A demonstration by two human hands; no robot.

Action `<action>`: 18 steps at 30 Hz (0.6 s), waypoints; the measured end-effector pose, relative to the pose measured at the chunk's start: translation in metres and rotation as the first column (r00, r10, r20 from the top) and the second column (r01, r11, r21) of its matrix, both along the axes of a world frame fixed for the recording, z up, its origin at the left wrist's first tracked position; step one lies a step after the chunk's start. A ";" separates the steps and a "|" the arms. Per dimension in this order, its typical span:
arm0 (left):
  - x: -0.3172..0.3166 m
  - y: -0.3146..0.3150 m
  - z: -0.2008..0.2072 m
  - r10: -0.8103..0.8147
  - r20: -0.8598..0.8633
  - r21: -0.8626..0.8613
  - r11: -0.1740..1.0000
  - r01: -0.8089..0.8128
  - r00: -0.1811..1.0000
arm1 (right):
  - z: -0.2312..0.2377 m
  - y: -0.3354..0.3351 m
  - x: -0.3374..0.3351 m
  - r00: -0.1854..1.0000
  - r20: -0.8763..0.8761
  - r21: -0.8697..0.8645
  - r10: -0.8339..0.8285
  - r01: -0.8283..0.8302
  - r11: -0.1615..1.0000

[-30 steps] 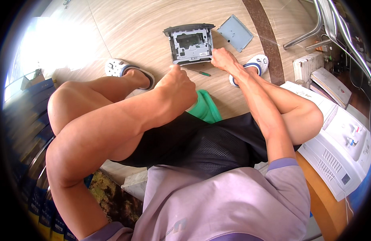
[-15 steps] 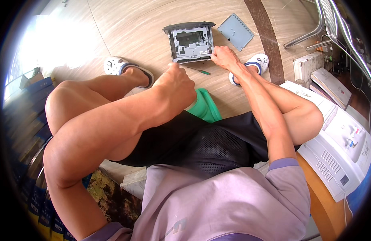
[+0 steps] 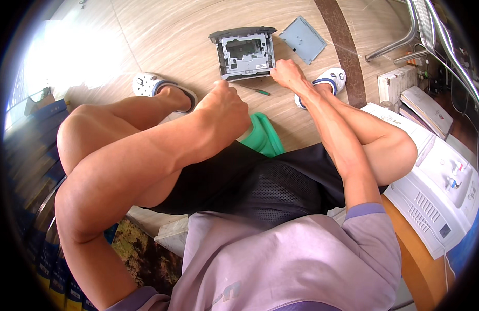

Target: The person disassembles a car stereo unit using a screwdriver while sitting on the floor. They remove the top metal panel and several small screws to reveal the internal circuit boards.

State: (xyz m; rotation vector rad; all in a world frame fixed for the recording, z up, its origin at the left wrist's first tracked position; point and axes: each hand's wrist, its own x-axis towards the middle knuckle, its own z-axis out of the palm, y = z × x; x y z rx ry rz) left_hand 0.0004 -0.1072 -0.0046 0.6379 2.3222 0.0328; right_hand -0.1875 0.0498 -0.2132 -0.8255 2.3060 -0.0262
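An opened car stereo-like unit (image 3: pixel 248 66) has its silvery inner frame exposed and its dark front panel on the far side. My right hand (image 3: pixel 290 75) is closed at the unit's near right corner, fingers gripping that edge. My left hand (image 3: pixel 225 108) is curled shut, its thumb tip beside the near left corner. Its other fingers face away, so what they hold is hidden. A screwdriver with a green handle (image 3: pixel 262 92) lies on the floor between my hands. Right of the unit lies a flat grey metal cover (image 3: pixel 303 40).
My feet, in white clogs (image 3: pixel 148 84), stand on both sides. A green object (image 3: pixel 265 136) sits below my hands. A white water dispenser (image 3: pixel 431 192) lies to the right, with metal chair legs (image 3: pixel 397 44) beyond. Stacked boxes (image 3: pixel 47 116) are on the left.
The whole view has shifted by a few pixels. Both hands keep nearly the same places at the unit.
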 end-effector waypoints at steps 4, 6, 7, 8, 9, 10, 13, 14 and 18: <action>0.001 0.001 -0.003 0.000 -0.006 -0.013 1.000 0.000 1.000 | 0.001 -0.001 -0.001 0.998 0.016 0.044 -0.057 0.056 0.997; 0.002 0.001 -0.004 0.002 -0.015 -0.014 1.000 -0.002 1.000 | 0.004 -0.003 0.000 0.997 0.028 0.045 -0.072 0.071 0.996; 0.002 0.001 -0.004 0.000 -0.009 -0.020 1.000 0.000 1.000 | 0.005 -0.004 -0.001 0.995 0.052 0.053 -0.087 0.084 0.995; 0.002 0.001 -0.004 -0.003 -0.004 -0.025 1.000 0.003 1.000 | 0.006 -0.004 -0.002 0.992 0.075 0.063 -0.102 0.098 0.993; 0.002 0.001 -0.003 -0.002 -0.004 -0.024 1.000 0.002 1.000 | 0.006 -0.004 -0.002 0.992 0.076 0.063 -0.102 0.097 0.993; 0.002 0.002 -0.003 0.005 -0.009 -0.020 1.000 -0.005 1.000 | 0.006 -0.004 -0.002 0.992 0.076 0.056 -0.105 0.101 0.993; 0.001 0.000 0.000 0.011 -0.013 -0.011 1.000 -0.011 1.000 | 0.004 -0.004 -0.003 0.991 0.081 0.035 -0.108 0.106 0.994; 0.000 -0.001 0.001 0.010 -0.010 -0.006 1.000 -0.010 1.000 | 0.003 -0.003 -0.003 0.990 0.087 0.024 -0.107 0.105 0.994; 0.001 -0.001 0.000 -0.008 -0.013 -0.017 1.000 0.007 1.000 | 0.000 -0.002 -0.002 0.998 0.049 -0.016 -0.038 0.038 0.999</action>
